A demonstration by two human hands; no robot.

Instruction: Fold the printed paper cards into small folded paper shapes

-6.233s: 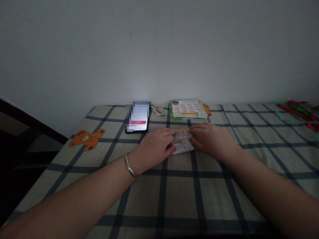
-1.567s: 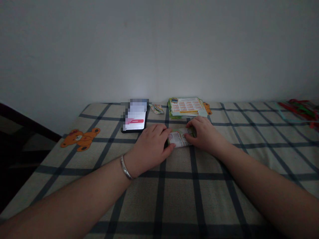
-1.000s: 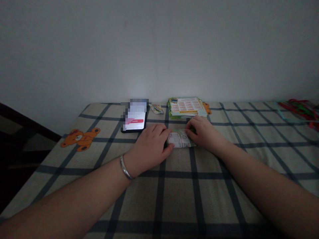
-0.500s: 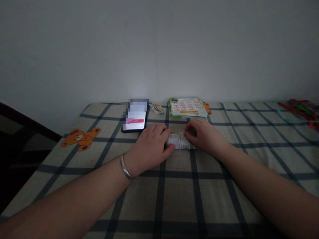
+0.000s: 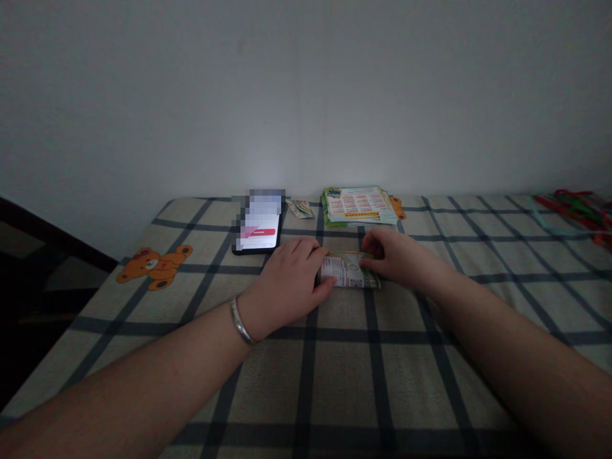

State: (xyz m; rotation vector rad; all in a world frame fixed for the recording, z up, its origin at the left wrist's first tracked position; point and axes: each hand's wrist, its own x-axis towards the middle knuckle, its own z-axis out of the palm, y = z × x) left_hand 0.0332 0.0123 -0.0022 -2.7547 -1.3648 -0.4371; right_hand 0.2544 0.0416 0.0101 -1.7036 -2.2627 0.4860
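Note:
A small printed paper leaflet (image 5: 348, 272), folded into a narrow strip, lies on the checked tablecloth (image 5: 335, 370) between my hands. My left hand (image 5: 287, 280), with a silver bangle on the wrist, presses down on the leaflet's left end, thumb at its lower corner. My right hand (image 5: 399, 258) pinches the leaflet's upper right edge with curled fingers. A stack of similar leaflets (image 5: 359, 206) sits just beyond, near the wall.
A lit phone (image 5: 259, 228) lies left of the stack, with a small folded paper scrap (image 5: 301, 208) beside it. Red and green strips (image 5: 576, 210) lie at the far right. A bear print (image 5: 153, 266) marks the cloth near the left edge, where the surface drops off.
The leaflet has been folded from a wider sheet into a narrower strip. My right hand has slid along its top edge and drawn back to the right end; my left hand stays put.

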